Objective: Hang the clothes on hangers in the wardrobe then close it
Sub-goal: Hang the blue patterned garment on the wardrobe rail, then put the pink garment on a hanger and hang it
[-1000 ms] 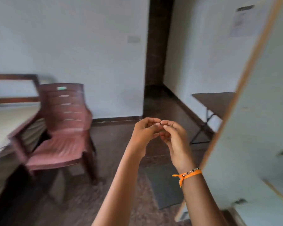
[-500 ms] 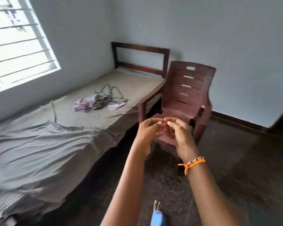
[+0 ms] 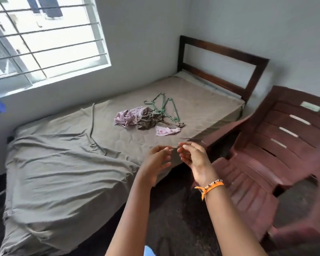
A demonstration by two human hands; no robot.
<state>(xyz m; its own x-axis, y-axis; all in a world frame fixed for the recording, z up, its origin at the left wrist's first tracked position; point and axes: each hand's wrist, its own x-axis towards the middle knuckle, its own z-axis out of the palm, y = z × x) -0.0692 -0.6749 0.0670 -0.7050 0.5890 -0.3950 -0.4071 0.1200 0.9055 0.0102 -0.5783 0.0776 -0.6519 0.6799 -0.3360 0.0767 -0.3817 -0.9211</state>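
Observation:
A small heap of clothes (image 3: 137, 118), pale purple and brown, lies in the middle of the bed (image 3: 63, 163). Green wire hangers (image 3: 163, 108) lie tangled against the heap's far side, and a small patterned purple piece (image 3: 165, 130) sits just in front of it. Both of my hands hover over the bed's near edge, short of the heap. My left hand (image 3: 158, 159) and my right hand (image 3: 191, 157) face each other a little apart, fingers loosely bent, holding nothing. The wardrobe is out of view.
A dark red plastic chair (image 3: 266, 163) stands at the right, close against the bed's side. The wooden headboard (image 3: 222, 67) is at the far end. A barred window (image 3: 44, 39) fills the left wall. Dark floor (image 3: 174, 228) lies below my arms.
My view has swung left from the wardrobe door and hallway to the bed. My hands, fingertips together before, have parted and loosened. I am closer to the bed.

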